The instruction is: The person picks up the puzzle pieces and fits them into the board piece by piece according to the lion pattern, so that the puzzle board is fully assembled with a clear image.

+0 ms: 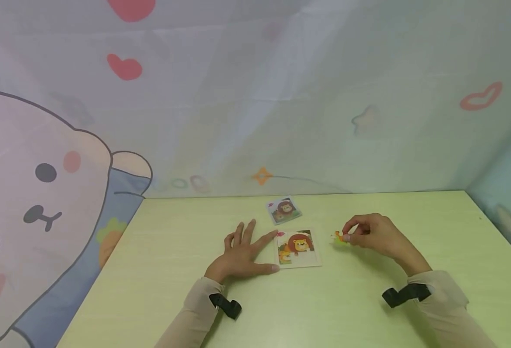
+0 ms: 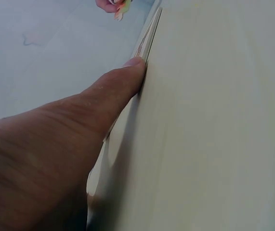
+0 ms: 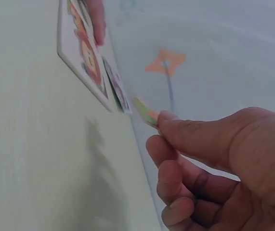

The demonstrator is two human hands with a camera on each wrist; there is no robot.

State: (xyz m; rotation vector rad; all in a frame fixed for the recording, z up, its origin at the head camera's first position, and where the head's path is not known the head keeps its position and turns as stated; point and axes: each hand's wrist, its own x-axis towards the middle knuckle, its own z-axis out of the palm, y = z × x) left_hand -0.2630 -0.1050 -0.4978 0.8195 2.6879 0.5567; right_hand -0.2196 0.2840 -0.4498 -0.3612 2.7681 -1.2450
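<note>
A square lion puzzle board point(image 1: 299, 247) lies on the table, with a pale gap at the lower right of its picture. My left hand point(image 1: 242, 253) is spread at the board's left side, its thumb and index finger touching the edge. In the left wrist view the thumb point(image 2: 123, 79) presses against the board's side point(image 2: 149, 41). My right hand point(image 1: 375, 234) pinches a small green and orange puzzle piece point(image 3: 147, 111) between thumb and index finger. It holds the piece above the table, to the right of the board and apart from it.
A small lion picture card point(image 1: 284, 210) lies on the pale yellow-green table point(image 1: 173, 251) just behind the board. At the table's far edge hangs a printed cloth backdrop point(image 1: 238, 96) with hearts and a cartoon bear.
</note>
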